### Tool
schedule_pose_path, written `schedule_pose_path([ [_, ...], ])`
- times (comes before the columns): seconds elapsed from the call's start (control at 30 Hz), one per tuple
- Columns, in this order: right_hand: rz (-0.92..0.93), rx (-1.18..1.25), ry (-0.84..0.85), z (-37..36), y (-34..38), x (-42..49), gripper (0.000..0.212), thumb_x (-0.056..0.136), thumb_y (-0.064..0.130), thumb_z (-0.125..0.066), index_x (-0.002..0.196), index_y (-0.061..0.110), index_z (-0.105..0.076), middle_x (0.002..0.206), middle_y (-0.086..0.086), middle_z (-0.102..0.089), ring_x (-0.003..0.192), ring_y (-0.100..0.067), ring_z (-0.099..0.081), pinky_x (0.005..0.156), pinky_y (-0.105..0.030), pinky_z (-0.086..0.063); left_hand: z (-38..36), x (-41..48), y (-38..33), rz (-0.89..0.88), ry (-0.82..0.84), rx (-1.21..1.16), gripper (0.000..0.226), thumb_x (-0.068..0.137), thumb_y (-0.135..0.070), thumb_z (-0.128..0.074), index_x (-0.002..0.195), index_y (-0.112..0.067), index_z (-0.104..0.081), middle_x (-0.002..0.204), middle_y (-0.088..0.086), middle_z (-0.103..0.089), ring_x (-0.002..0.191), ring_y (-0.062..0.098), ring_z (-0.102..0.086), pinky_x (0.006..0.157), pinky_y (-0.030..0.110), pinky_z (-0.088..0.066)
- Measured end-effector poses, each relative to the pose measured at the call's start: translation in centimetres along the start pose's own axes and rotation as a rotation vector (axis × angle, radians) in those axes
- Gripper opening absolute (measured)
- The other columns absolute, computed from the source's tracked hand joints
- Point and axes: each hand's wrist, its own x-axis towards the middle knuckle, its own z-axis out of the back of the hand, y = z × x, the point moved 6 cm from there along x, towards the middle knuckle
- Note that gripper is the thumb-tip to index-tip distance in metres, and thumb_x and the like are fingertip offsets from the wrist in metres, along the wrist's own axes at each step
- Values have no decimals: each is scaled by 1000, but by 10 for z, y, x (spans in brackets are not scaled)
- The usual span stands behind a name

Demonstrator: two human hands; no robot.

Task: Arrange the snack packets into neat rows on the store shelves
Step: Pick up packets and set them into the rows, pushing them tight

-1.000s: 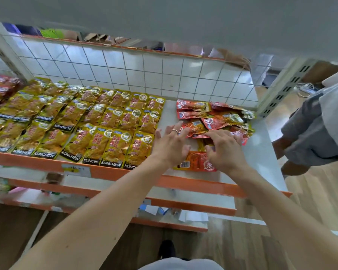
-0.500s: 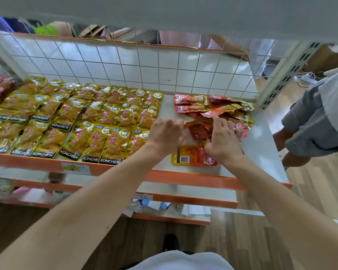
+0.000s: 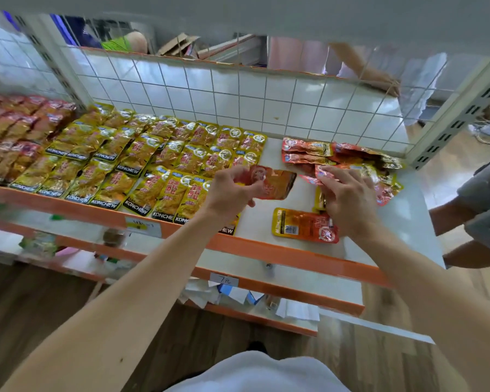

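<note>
Left hand [image 3: 232, 190] grip on glossy red packet [image 3: 272, 183], crinkled foil pile [image 3: 351, 162] beside.

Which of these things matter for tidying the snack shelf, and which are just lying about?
Job: left hand gripping a red packet; right hand on the loose red pile; lone packet lying flat in front; yellow rows; shelf.
Lying about: price tag; papers below; cardboard behind the wire grid.

Left grip [image 3: 229, 190] pinches a red packet [image 3: 273, 183] above the white shelf [image 3: 408, 213]; right grip [image 3: 348, 199] rests its fingers on the loose red pile [image 3: 309, 154]; one orange packet [image 3: 300, 225] lies flat near the front edge; yellow packets [image 3: 153, 165] fill neat rows at left.
</note>
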Motion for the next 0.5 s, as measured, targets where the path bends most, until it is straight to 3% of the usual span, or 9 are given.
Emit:
schedule_pose_path([
  [0.07,-2,167,-108,11,7,-4,30,99,25,-52,113,10,-74,121,-8,-70,107,-31,-60,89,-42,-45,12,-7,4,49,-59,-118,8,89,-12,-71,83,-17,-69,58,-18,-60,48,-3,-51,45,12,-38],
  [0.13,-86,468,-138,19,14,-6,31,102,29,-51,102,7,-72,98,-8,-73,88,-27,-66,77,-37,-53,24,-13,6,113,-120,-321,9,91,-11,-69,87,-19,-70,65,-14,-66,55,-3,-58,48,13,-45],
  [0.23,-287,917,-27,21,37,-3,21,100,30,-54,88,17,-65,76,5,-65,67,-16,-59,61,-46,-53,38,-19,12,230,-162,-653,10,95,-11,-64,100,-19,-69,80,-1,-73,73,13,-71,58,30,-59],
  [0.3,-382,1155,55,22,64,-1,16,102,23,-55,96,24,-70,80,8,-69,72,-16,-65,65,-42,-59,48,-25,18,284,-161,-693,7,98,-17,-62,102,-21,-66,86,3,-73,80,21,-72,71,48,-63],
  [0.33,-426,1255,88,22,77,-1,17,103,19,-54,102,24,-70,85,5,-72,76,-17,-69,68,-40,-61,54,-29,21,304,-168,-689,5,99,-19,-61,100,-21,-65,87,5,-72,81,22,-71,73,49,-62],
  [0.43,-519,1444,183,16,114,2,18,103,16,-52,113,14,-68,91,-2,-74,75,-16,-71,63,-32,-60,74,-46,30,365,-178,-750,6,102,-17,-56,101,-18,-61,90,7,-67,82,23,-68,59,34,-62],
  [0.5,-572,1554,277,9,140,3,18,101,14,-53,112,11,-67,94,-5,-75,77,-18,-72,65,-34,-61,90,-57,37,375,-151,-759,12,100,-9,-56,108,-15,-61,98,10,-66,91,25,-67,68,36,-63],
])
